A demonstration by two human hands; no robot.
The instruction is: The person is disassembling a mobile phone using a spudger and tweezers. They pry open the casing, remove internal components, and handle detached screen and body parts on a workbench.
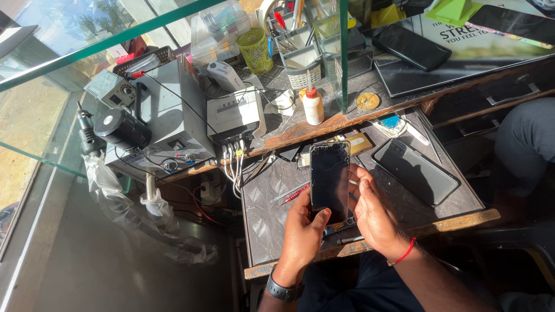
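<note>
A black smartphone [329, 176] with a dark, reflective screen is held upright over the grey work surface [266, 214]. My left hand [303, 231] grips its lower left edge, thumb resting on the bottom of the screen; a dark watch sits on that wrist. My right hand [373, 211] cups the phone's right edge with the fingers against its side; a red thread band circles that wrist. A red-handled tool [296, 193] and a metal tool [284, 194] lie on the surface just left of the phone.
A second black phone [415, 171] lies flat to the right. Grey bench equipment [167, 124] with cables sits at left, a white squeeze bottle [313, 106] and baskets of tools [300, 63] behind. Another dark phone [411, 47] rests on the upper shelf. Someone's grey-clad leg [526, 144] is at right.
</note>
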